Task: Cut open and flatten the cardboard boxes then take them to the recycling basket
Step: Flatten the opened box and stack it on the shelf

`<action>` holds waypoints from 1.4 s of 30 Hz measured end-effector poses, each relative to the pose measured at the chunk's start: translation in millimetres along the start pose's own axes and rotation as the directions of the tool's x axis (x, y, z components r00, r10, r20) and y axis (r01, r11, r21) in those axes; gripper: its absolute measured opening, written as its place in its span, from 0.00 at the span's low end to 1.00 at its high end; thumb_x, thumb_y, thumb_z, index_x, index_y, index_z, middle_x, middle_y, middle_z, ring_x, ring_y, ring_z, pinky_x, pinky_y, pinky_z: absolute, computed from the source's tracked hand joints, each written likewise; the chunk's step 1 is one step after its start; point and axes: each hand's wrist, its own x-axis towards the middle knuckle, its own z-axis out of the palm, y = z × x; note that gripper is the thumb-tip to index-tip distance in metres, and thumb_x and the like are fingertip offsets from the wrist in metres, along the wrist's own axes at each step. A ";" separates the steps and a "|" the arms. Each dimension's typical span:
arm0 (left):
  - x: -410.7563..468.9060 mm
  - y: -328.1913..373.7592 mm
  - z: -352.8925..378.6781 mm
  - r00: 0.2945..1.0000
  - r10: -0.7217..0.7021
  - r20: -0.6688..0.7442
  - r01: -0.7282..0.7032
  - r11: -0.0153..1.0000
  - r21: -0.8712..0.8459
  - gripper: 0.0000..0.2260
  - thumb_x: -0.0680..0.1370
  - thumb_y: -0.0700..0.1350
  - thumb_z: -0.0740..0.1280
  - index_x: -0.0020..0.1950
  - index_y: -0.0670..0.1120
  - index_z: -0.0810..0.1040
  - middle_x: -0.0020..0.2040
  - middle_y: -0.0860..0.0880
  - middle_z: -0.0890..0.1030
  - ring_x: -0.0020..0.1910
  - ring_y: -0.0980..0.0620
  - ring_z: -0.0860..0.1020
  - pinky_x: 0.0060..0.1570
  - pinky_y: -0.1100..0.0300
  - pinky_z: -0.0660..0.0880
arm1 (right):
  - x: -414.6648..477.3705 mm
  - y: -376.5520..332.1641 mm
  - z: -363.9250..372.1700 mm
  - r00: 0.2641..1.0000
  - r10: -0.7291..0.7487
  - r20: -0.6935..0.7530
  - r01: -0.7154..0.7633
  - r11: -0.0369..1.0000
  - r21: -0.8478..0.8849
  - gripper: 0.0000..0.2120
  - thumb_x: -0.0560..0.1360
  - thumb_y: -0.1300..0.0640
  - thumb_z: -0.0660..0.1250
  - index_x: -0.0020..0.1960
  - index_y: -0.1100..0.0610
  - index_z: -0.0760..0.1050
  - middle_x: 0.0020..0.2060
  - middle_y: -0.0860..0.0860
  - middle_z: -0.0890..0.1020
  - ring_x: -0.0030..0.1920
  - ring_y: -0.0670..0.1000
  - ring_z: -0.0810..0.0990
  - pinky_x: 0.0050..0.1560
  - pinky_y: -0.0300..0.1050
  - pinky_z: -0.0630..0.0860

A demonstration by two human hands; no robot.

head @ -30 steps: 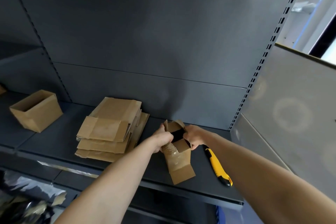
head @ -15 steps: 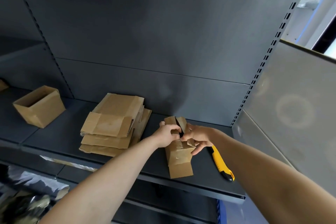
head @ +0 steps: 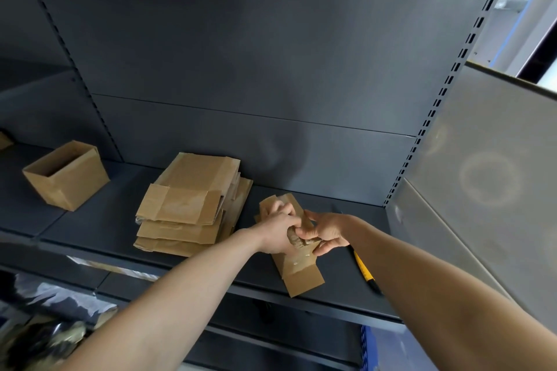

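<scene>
Hands meet on one half-flattened box (head: 301, 277) at the shelf's (head: 99, 226) front edge: left hand (head: 278, 229) curled over it, right hand (head: 327, 232) pinching its folded flap. One yellow knife (head: 363, 272) lies just right. Farther back sits one stack (head: 190, 208) of at least three flattened boxes; far left, one open box (head: 67, 179).

We face a dark grey metal shelving unit (head: 271, 54), its flat back panels filling most of our view. A slotted upright (head: 449, 90) runs down the right side and another (head: 61, 48) down the left. The matte shelf (head: 99, 220) has a lower shelf (head: 60, 268) beneath. At right stands a pale grey panel (head: 482, 174), with bright daylight (head: 542, 39) above.
</scene>
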 end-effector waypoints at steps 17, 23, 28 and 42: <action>4.3 1.2 9.3 0.998 -0.013 0.062 0.019 0.996 -0.090 0.16 0.72 0.34 0.68 0.34 0.56 0.75 0.57 0.52 0.68 0.65 0.48 0.68 0.71 0.37 0.49 | -8.2 -8.2 8.5 0.992 -0.041 -0.118 0.003 0.952 -0.307 0.31 0.78 0.68 0.63 0.77 0.60 0.54 0.72 0.58 0.66 0.68 0.57 0.71 0.62 0.51 0.76; -1.8 5.6 -4.0 0.998 0.003 0.066 0.001 0.998 -0.060 0.05 0.72 0.43 0.72 0.40 0.50 0.77 0.55 0.52 0.71 0.56 0.49 0.72 0.62 0.50 0.67 | -3.7 -12.0 12.2 0.989 -0.027 -0.145 -0.028 0.930 -0.366 0.32 0.79 0.65 0.63 0.78 0.58 0.51 0.70 0.57 0.68 0.65 0.57 0.73 0.58 0.51 0.78; -11.6 3.2 -16.3 0.995 -0.086 -0.058 0.061 0.939 -0.338 0.19 0.73 0.51 0.72 0.30 0.41 0.74 0.33 0.48 0.72 0.35 0.51 0.71 0.41 0.55 0.69 | -5.8 -14.2 15.5 0.985 -0.032 -0.172 -0.041 0.913 -0.406 0.38 0.79 0.67 0.62 0.79 0.51 0.43 0.73 0.57 0.63 0.65 0.57 0.73 0.56 0.50 0.80; -21.5 -3.9 -19.8 0.920 -0.166 -0.355 0.061 0.956 -0.288 0.14 0.78 0.46 0.67 0.38 0.39 0.83 0.49 0.44 0.83 0.50 0.49 0.79 0.53 0.60 0.73 | -7.9 -28.4 15.3 0.992 -0.016 -0.122 -0.058 0.816 -0.575 0.34 0.77 0.66 0.61 0.77 0.48 0.51 0.68 0.57 0.67 0.58 0.59 0.75 0.51 0.53 0.81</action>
